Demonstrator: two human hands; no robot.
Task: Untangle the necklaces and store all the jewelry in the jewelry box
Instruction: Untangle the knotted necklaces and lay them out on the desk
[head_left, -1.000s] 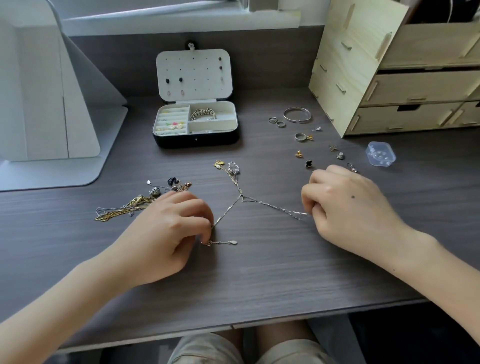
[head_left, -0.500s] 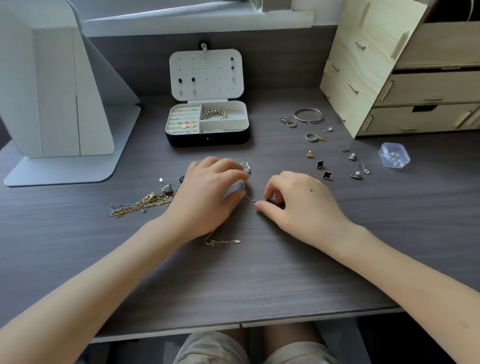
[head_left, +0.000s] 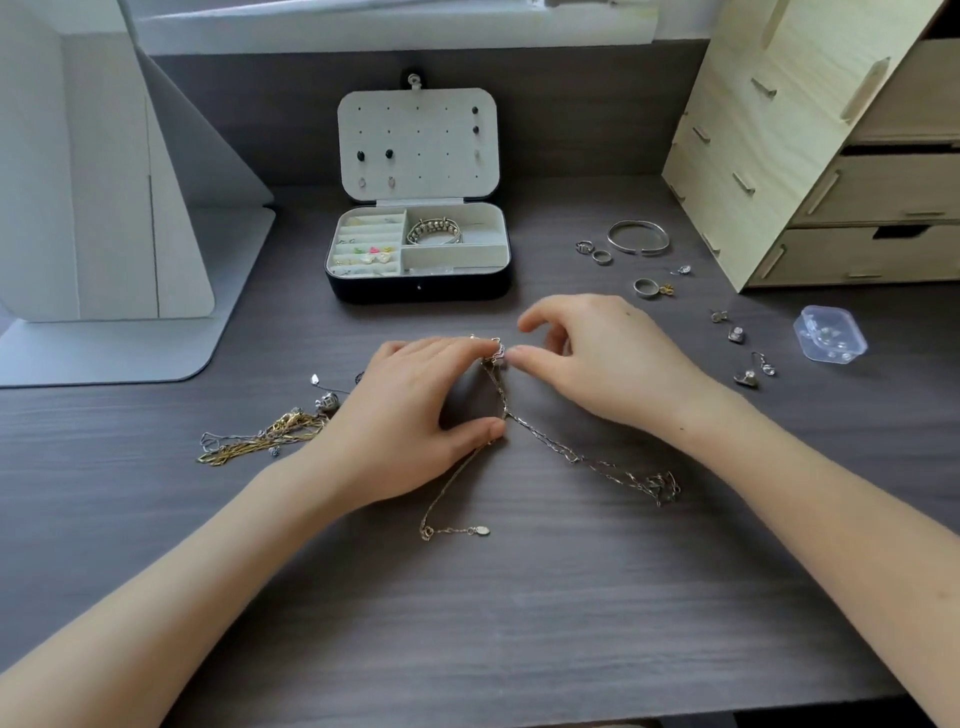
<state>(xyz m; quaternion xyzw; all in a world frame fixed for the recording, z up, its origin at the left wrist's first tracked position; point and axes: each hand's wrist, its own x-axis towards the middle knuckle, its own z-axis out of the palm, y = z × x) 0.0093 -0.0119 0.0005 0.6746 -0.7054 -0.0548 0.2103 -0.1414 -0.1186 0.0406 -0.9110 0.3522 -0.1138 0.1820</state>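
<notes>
A gold tangle (head_left: 260, 440) lies far left. The left hand (head_left: 410, 415), grip spread, pins the silver chain (head_left: 545, 442) to the desk (head_left: 519, 623), fingertips on its pendant (head_left: 493, 349) and thumb at the crossing. The right hand (head_left: 608, 364), grip apart, hovers beside the pendant. It should ease the pendant through the loop, not tug.

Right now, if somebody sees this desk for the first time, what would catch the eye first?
The two hands at the middle of the desk: the left hand presses a silver necklace down, the right hand hovers at its pendant end, thumb and forefinger apart. Behind them an open jewelry box stands partly filled; a gold chain tangle lies left, loose rings and earrings right.
</notes>
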